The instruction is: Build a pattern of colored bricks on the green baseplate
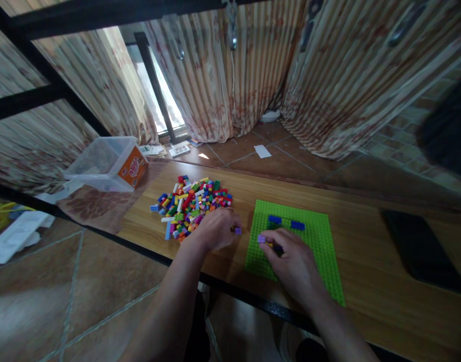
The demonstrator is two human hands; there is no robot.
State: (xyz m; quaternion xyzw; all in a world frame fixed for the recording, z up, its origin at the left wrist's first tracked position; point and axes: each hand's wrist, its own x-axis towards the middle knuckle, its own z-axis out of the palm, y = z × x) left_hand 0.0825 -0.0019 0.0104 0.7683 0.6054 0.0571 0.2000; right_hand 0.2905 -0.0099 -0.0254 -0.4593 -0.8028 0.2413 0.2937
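My left hand [218,229] is closed beside the heap of toy bricks [193,203], with a small purple brick [238,230] showing at its fingertips. Over the green baseplate [321,241] my right hand [293,254] pinches another small purple brick [261,239]. A bit of yellow shows under the right fingers, and I cannot make out what it belongs to. Two blue bricks sit apart near the baseplate's far edge, one a left blue brick [275,219], the other a right blue brick [297,225]. My right hand hides part of the plate.
A clear plastic bin [98,173] with an orange label stands at the table's left end. On the right of the wooden table [366,281] lies a dark flat tablet-like slab [423,249]. Striped curtains [215,80] hang beyond, and papers lie on the floor.
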